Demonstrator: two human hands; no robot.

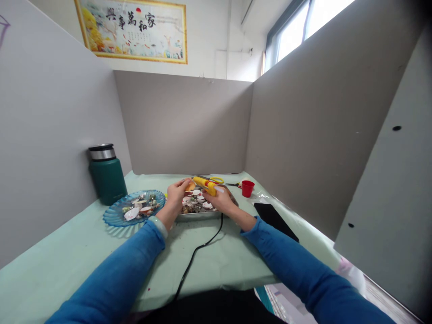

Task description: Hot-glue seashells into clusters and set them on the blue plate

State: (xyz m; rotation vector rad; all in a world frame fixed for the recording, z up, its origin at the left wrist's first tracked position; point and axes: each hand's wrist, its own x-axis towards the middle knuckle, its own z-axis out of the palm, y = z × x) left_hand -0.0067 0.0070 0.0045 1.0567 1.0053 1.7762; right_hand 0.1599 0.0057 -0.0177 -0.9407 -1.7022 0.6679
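Observation:
My right hand [218, 198] is wrapped round a yellow hot glue gun [205, 185], with a pale glue stick poking out of its back end. The nozzle points up and left, close to an orange seashell [191, 186] pinched in the fingers of my left hand [176, 194]. Whether nozzle and shell touch, I cannot tell. Beneath both hands lies a metal tray [199, 216] full of shells [196, 204], partly hidden by my hands. A black cord [199, 247] runs from near the tray's front toward the table's front edge.
Left of the tray, a blue scalloped plate [113, 219] holds more shells, near a green flask [107, 175]. Scissors with yellow handles [217, 180] lie behind the tray. A red cup [247, 188] and a black phone-like slab [275, 220] are on the right. Grey partitions [185, 121] enclose the table.

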